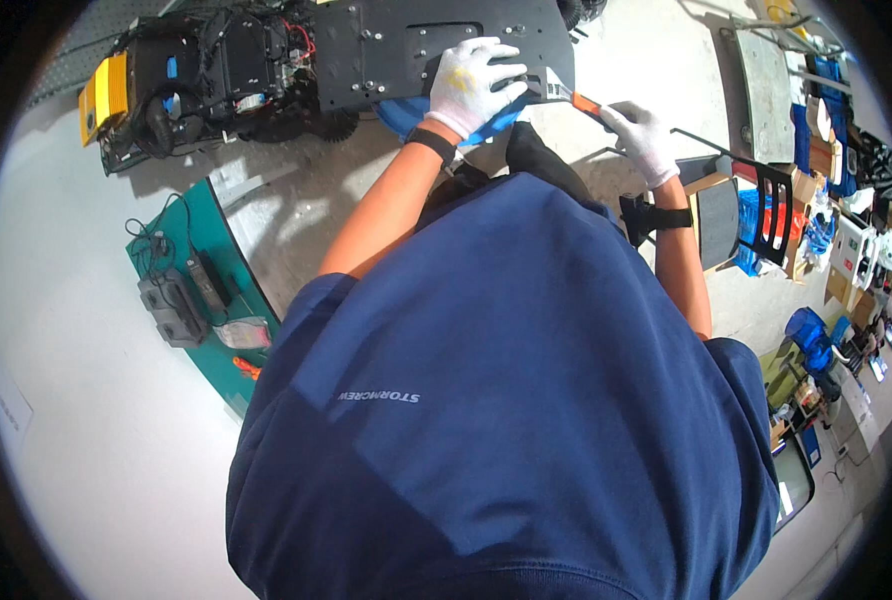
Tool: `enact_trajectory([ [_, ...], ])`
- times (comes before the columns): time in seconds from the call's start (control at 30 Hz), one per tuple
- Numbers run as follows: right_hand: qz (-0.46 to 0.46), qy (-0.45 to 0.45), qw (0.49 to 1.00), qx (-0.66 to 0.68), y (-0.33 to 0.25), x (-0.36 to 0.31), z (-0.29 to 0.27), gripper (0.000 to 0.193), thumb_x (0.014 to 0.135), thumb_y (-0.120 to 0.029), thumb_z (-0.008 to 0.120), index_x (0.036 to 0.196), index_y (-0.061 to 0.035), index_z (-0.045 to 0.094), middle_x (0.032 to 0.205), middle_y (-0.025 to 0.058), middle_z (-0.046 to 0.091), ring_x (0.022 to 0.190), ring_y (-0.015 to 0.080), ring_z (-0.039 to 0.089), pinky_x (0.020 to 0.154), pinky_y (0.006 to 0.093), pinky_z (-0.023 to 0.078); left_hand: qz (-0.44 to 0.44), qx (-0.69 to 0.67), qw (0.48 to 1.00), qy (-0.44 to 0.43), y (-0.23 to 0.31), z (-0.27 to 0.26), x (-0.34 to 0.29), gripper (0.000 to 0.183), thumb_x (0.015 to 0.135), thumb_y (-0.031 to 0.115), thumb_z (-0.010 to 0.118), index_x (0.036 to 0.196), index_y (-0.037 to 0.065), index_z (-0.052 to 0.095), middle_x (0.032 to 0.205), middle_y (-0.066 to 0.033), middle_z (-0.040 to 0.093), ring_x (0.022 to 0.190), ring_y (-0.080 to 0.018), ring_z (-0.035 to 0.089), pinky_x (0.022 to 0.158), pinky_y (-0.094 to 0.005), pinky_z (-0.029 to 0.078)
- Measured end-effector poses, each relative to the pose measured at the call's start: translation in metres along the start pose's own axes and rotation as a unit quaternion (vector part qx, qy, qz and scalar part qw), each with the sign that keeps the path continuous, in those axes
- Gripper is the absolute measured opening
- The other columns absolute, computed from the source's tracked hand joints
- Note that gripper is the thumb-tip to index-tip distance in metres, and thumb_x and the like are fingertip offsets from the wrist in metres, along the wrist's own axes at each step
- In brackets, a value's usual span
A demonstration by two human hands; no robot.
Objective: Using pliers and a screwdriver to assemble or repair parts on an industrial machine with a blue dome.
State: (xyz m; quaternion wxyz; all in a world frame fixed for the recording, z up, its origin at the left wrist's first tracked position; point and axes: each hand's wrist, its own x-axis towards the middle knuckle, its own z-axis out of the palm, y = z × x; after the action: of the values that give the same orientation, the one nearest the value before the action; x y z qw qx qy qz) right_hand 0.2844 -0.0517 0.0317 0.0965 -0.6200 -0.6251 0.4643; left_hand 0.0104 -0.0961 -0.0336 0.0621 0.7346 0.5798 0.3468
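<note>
My left hand (474, 88), in a white glove with a yellow mark, lies on the near edge of a long black plate (366, 60) with its fingers spread. The plate carries several bolts and holes and belongs to a wheeled machine. To the right, my gloved right hand (642, 138) grips the orange handle of an adjustable wrench (584, 102). The wrench's silver head rests at the plate's near right edge; what its jaws touch is too small to tell. Under my left hand shows a round blue surface (406, 115), partly hidden by the plate.
The machine's left end has wiring, black parts and a yellow block (104, 98). On the left, a green-topped table (201, 250) holds a dark charger-like device (174, 305), cables and an orange-handled tool (246, 368). Boxes (824, 150) and a black slotted frame (772, 212) stand right.
</note>
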Motion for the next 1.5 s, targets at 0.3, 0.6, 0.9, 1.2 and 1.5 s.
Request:
enact_trajectory([
  [0.3, -0.101, 0.002, 0.974, -0.202, -0.018, 0.036, 0.040, 0.057, 0.085, -0.050, 0.068, 0.074, 0.0063, 0.067, 0.055, 0.0114, 0.058, 0.052, 0.0158, 0.053, 0.051, 0.0345, 0.044, -0.004, 0.010, 1.000, -0.008, 0.000, 0.000, 0.001, 0.021, 0.076, 0.037, 0.071, 0.091, 0.024, 0.076, 0.112, 0.0077, 0.066, 0.115, -0.0182, 0.053, 0.092, -0.0381, 0.043],
  [0.6, -0.082, -0.076, 0.953, -0.283, -0.027, 0.055, 0.035, 0.077, 0.082, -0.069, 0.057, 0.070, 0.0061, 0.069, 0.058, 0.0219, 0.062, 0.055, 0.0317, 0.064, 0.059, 0.0429, 0.051, -0.009, 0.007, 1.000, -0.006, 0.001, 0.000, -0.001, 0.021, 0.075, 0.037, 0.072, 0.091, 0.024, 0.076, 0.112, 0.0077, 0.066, 0.114, -0.0182, 0.054, 0.093, -0.0379, 0.043],
  [0.9, -0.092, -0.048, 0.962, -0.253, -0.023, 0.054, 0.034, 0.080, 0.085, -0.071, 0.051, 0.079, 0.0068, 0.070, 0.063, 0.0188, 0.064, 0.055, 0.0257, 0.064, 0.056, 0.0382, 0.052, -0.008, 0.000, 1.000, -0.011, 0.002, 0.000, 0.001, 0.020, 0.074, 0.036, 0.073, 0.089, 0.023, 0.076, 0.112, 0.0067, 0.066, 0.114, -0.0195, 0.054, 0.092, -0.0385, 0.043],
  [1.2, 0.032, -0.155, 0.986, 0.057, -0.010, 0.031, -0.027, 0.061, 0.092, -0.057, 0.053, 0.104, 0.0010, 0.065, 0.068, 0.0059, 0.061, 0.047, 0.0096, 0.055, 0.043, 0.0234, 0.045, -0.010, 0.007, 1.000, -0.015, 0.003, -0.002, 0.003, 0.017, 0.074, 0.034, 0.073, 0.088, 0.024, 0.076, 0.111, 0.0076, 0.066, 0.113, -0.0189, 0.054, 0.091, -0.0380, 0.044],
  [1.5, -0.155, -0.097, 0.982, -0.057, -0.003, 0.022, -0.012, 0.027, 0.088, -0.022, 0.068, 0.103, 0.0003, 0.069, 0.077, 0.0061, 0.067, 0.063, 0.0093, 0.057, 0.059, 0.0260, 0.048, -0.026, 0.018, 0.999, -0.019, 0.007, -0.002, 0.008, 0.016, 0.073, 0.031, 0.073, 0.087, 0.023, 0.075, 0.111, 0.0083, 0.065, 0.113, -0.0182, 0.054, 0.090, -0.0380, 0.044],
])
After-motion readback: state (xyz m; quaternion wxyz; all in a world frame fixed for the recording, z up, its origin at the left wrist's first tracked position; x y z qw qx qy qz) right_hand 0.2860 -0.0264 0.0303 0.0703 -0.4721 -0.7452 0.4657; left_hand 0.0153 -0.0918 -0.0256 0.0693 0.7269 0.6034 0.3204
